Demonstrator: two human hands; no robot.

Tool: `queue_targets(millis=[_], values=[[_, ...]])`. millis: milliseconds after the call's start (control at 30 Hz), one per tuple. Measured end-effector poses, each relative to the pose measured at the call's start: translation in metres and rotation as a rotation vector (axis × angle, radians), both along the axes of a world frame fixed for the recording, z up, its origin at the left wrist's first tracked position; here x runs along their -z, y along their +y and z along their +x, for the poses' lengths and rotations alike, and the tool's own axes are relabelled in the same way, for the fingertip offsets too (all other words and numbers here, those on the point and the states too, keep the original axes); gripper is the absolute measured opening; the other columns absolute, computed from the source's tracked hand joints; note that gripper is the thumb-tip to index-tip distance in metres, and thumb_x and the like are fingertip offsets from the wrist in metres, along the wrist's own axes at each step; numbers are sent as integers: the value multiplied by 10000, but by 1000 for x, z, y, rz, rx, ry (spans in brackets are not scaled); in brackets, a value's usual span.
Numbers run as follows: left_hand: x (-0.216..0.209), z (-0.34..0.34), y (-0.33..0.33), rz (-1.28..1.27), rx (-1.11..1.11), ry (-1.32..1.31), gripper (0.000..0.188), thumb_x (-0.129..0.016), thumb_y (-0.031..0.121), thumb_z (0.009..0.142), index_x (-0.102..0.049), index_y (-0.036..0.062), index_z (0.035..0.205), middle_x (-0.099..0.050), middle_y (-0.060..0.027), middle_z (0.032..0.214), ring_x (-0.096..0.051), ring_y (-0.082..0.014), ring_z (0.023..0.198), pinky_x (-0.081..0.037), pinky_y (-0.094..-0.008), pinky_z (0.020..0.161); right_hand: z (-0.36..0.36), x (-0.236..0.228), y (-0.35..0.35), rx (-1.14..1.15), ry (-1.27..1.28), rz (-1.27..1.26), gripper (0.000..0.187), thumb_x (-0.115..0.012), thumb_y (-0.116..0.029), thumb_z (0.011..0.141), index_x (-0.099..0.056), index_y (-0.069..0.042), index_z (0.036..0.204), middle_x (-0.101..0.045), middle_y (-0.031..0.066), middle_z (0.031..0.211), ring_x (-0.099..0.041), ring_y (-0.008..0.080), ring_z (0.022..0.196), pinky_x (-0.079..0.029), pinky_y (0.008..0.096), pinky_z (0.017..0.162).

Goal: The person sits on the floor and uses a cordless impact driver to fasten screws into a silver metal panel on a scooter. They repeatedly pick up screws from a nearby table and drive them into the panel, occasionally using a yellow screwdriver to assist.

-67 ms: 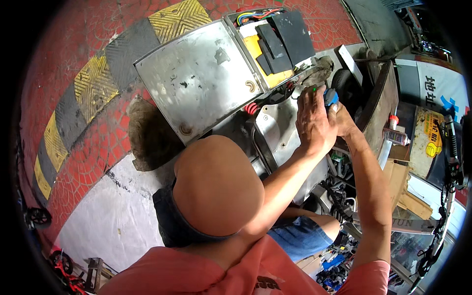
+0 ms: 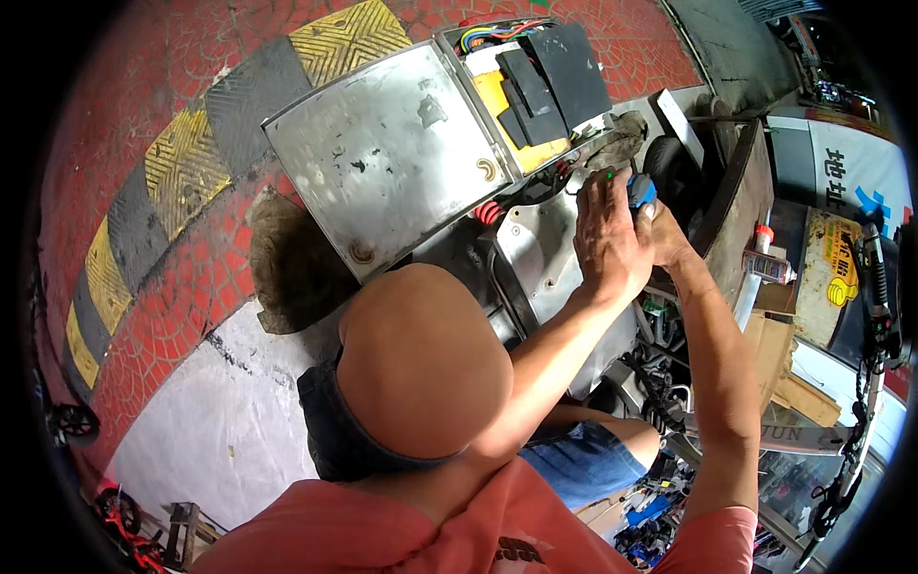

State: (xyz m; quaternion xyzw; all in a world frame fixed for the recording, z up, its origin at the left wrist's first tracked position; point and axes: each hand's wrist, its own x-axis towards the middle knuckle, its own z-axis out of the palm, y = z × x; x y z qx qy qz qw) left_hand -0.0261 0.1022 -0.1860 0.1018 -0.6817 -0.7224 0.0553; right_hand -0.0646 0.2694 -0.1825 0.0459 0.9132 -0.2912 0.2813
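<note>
My two hands are close together over the right side of an opened metal body. My right hand (image 2: pixel 668 236) is closed around a blue and black object (image 2: pixel 641 188), and its thumb shows beside the blue part. From the left, my left hand (image 2: pixel 610 239) lies against the same object with its fingers together and bent over the far side. What those fingers grip is mostly hidden, and the object's kind does not show. Just below my left hand is a bare metal plate (image 2: pixel 540 251) with holes. A red coil spring (image 2: pixel 489 212) sits left of the plate.
A worn metal lid (image 2: pixel 382 158) stands left of an open compartment with colored wires (image 2: pixel 497 33) and black blocks (image 2: pixel 564 77). A black tire (image 2: pixel 671 165) and a wooden board (image 2: pixel 736 206) are at the right. A yellow and black speed ramp (image 2: pixel 186 177) curves across red paving.
</note>
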Motion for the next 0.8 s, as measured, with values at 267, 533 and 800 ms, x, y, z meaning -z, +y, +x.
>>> queue_targets(millis=[267, 533, 800], values=[[1, 3, -1, -33, 34, -9, 534, -712, 132, 957, -512, 57, 1447, -572, -215, 1382, -519, -436, 1313, -424, -533, 1121, 0, -4, 1, -40, 1, 112, 414, -795, -337, 889, -704, -105, 1219, -762, 114, 1123, -678, 252, 1054, -519, 397, 997], [9, -1, -2, 5, 37, 3, 582, -764, 169, 920, -522, 66, 1439, -578, -208, 1393, -533, -428, 1312, -443, -519, 1113, 1, 4, 2, -61, 27, 94, 339, -779, -303, 905, -726, -88, 1161, -768, 104, 1076, -679, 222, 998, -537, 381, 958], [39, 20, -7, -103, 102, -245, 1037, -781, 658, 850, -462, -97, 1487, -525, -326, 1473, -474, -477, 1383, -375, -559, 1179, -1, -12, -19, 39, -92, 35, 516, -839, -175, 821, -717, -109, 1318, -767, 60, 1187, -667, 185, 1067, -521, 347, 1006]])
